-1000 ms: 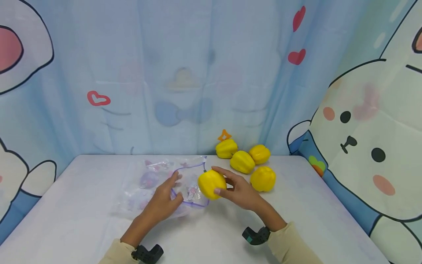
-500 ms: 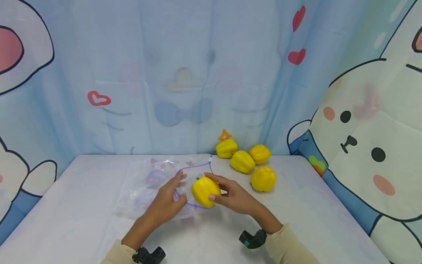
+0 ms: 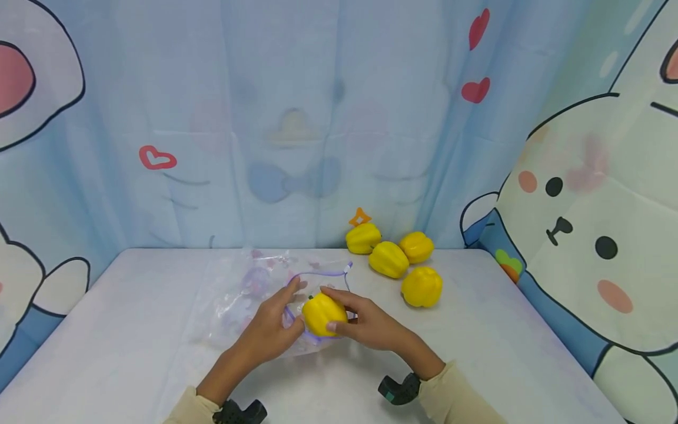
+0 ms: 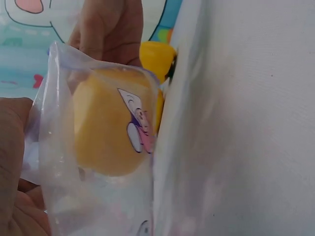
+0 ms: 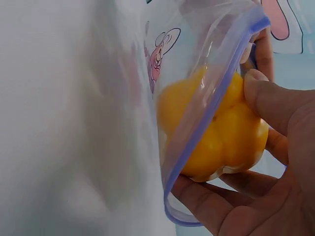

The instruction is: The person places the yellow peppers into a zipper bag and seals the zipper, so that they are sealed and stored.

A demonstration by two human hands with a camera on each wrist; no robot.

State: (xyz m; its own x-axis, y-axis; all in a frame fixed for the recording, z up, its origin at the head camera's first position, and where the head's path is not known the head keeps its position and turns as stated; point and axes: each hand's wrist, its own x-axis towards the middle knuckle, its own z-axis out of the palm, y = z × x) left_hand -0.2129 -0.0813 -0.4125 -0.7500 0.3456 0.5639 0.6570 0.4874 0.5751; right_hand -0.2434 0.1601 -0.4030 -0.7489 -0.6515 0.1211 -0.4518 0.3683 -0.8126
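Observation:
A yellow bell pepper is gripped between the thumb and fingers of my right hand. It is at the mouth of a clear plastic bag with a purple zip edge and printed cartoon figures. In the right wrist view the bag's purple edge crosses in front of the pepper, part of which shows through the film. My left hand is at the opposite side of the mouth, thumb and fingers spread apart with the bag's edge between them. In the left wrist view the film stands up beside the left thumb.
Several more yellow bell peppers lie in a group at the back right of the white table. The nearest pepper is just beyond my right hand. Behind the table hangs a blue cartoon curtain.
My right hand has carried the bell pepper left and toward me, into the bag's mouth. The bag's open end has shifted slightly right, and my left hand has moved a little right.

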